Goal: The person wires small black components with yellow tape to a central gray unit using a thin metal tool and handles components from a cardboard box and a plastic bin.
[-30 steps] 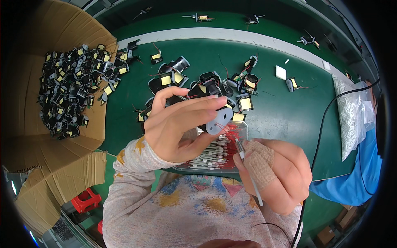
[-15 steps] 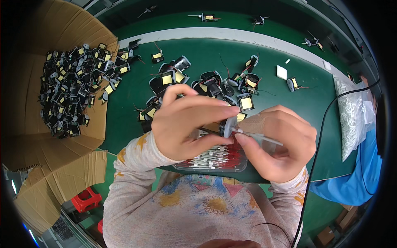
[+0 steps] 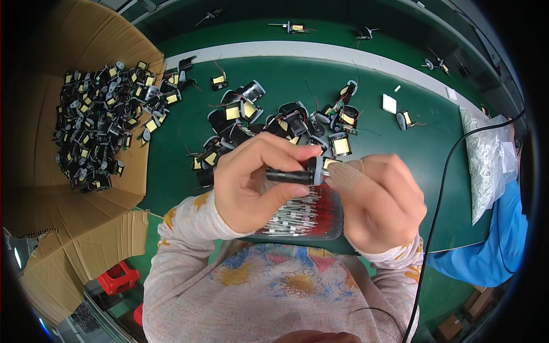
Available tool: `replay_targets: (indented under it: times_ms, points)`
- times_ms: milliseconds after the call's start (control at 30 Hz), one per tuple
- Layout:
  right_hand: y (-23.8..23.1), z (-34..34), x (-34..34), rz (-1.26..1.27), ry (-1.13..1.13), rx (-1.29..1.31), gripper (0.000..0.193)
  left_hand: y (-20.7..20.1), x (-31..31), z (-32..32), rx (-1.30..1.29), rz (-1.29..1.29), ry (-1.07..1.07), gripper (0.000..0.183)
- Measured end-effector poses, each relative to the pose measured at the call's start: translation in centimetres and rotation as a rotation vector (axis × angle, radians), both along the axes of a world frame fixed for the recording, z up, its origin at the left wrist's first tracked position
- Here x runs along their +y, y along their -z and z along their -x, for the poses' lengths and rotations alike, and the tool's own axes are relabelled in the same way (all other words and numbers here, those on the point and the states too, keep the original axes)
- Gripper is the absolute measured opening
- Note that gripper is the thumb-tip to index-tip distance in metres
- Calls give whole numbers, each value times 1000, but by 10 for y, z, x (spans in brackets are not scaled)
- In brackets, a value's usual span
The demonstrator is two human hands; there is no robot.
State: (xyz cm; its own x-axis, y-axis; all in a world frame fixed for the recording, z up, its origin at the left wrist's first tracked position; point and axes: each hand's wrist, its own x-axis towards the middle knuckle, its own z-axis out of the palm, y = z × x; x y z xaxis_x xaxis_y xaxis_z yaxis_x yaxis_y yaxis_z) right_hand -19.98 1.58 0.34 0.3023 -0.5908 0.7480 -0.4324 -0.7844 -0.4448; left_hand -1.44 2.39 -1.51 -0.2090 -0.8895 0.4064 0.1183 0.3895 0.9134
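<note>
My left hand grips a small black assembly with a round grey end cap, its black barrel lying between thumb and fingers. From the cap a thin metal rod sticks out toward my right hand, whose thumb and forefinger pinch it; most of the rod is hidden behind those fingers. Tan tape wraps the right forefinger. Under both hands is a clear plastic tray of thin metal rods with white sleeves and red ends.
Similar black assemblies with yellow pads lie beyond my hands. More fill a cardboard box at left. A white block and a bag of white pieces are right. A black cable hangs across. Several assemblies lie on the far green strip.
My left hand has turned the assembly so its black barrel shows. The long pale rod seen in my right hand is now mostly covered by its fingers, which have shifted slightly left.
</note>
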Motion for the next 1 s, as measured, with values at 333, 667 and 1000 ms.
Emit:
replay_targets:
  times_ms: [333,667,1000]
  points:
    - [5,-3,4,97,-94,6,42,-8,12,1,-182,106,-143,22]
    - [2,-4,-20,-770,-241,-558,12,-2,-18,-8,172,-188,141,18]
    - [19,25,-71,-657,69,-643,40,16,-173,-22,-236,-249,-102,37]
